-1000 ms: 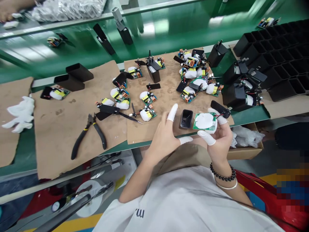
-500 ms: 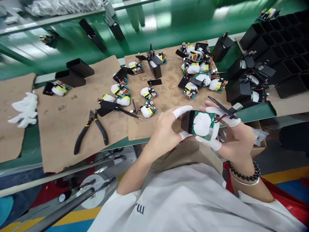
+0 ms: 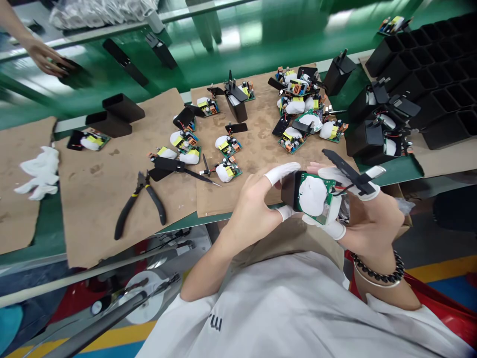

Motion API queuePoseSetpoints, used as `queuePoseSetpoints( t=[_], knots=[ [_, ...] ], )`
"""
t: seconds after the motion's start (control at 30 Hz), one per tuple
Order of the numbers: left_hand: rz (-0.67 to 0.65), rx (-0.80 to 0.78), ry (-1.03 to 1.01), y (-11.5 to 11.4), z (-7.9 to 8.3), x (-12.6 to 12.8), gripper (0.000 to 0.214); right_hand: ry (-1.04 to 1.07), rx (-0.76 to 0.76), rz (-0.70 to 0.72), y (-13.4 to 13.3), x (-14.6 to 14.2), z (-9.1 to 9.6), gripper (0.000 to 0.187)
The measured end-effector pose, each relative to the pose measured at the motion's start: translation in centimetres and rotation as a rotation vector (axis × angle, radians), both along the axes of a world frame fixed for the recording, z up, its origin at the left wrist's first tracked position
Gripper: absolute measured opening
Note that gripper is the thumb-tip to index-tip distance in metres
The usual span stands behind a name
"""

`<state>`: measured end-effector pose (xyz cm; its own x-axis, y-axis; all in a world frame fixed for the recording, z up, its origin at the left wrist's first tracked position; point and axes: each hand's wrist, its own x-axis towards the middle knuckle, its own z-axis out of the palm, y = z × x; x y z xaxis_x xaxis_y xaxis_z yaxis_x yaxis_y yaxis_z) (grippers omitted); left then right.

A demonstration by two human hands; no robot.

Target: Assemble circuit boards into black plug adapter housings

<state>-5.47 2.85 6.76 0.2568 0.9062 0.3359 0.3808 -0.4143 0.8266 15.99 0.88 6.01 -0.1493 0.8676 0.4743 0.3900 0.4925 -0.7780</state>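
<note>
My left hand (image 3: 261,199), with white finger cots on thumb and finger, is closed around a black plastic case (image 3: 289,190). My right hand (image 3: 367,214), also in finger cots, grips a green circuit board (image 3: 323,217) by its edges. A white blob (image 3: 312,196) covers much of the board. The board's left end sits at or inside the case's mouth; how deep it goes is hard to see. Red and black wires run from the board to a black end cap with plug pins (image 3: 352,174), which lies against the fingers of my right hand.
Diagonal cutters (image 3: 139,201) lie spread on cardboard (image 3: 93,199). Several loose circuit boards (image 3: 227,170) and a pile of them (image 3: 298,104) are ahead. Empty black cases (image 3: 428,74) stand in rows at right. At upper left, another person's hand (image 3: 46,57) is over the green belt (image 3: 261,30).
The case and board have shifted slightly right in my hands, and the end cap has tilted. Another person's hand has come in at upper left. Items on the belt have moved left.
</note>
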Motion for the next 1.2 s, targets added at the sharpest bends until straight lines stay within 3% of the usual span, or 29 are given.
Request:
queuePoseSetpoints(
  t=[0.17,0.3,0.47,0.9,1.2],
  knots=[
    [-0.003,0.004,-0.005,0.0,0.2,-0.1,0.066,0.043,0.091,0.074,0.3,0.0,0.0,0.056],
    [-0.013,0.008,-0.007,0.0,0.3,-0.2,0.067,0.016,0.120,0.069,0.7,0.2,0.1,0.061],
    [-0.021,0.002,-0.004,0.1,0.5,-0.2,0.061,0.033,0.138,0.161,1.6,-0.1,0.6,0.075],
    [-0.043,0.065,-0.014,0.3,0.4,-0.1,0.063,0.044,0.122,0.084,1.3,-0.2,0.0,0.075],
    [-0.027,-0.031,-0.006,0.4,0.3,-0.1,0.061,0.007,0.084,0.042,1.0,-0.4,-0.2,0.076]
  ],
)
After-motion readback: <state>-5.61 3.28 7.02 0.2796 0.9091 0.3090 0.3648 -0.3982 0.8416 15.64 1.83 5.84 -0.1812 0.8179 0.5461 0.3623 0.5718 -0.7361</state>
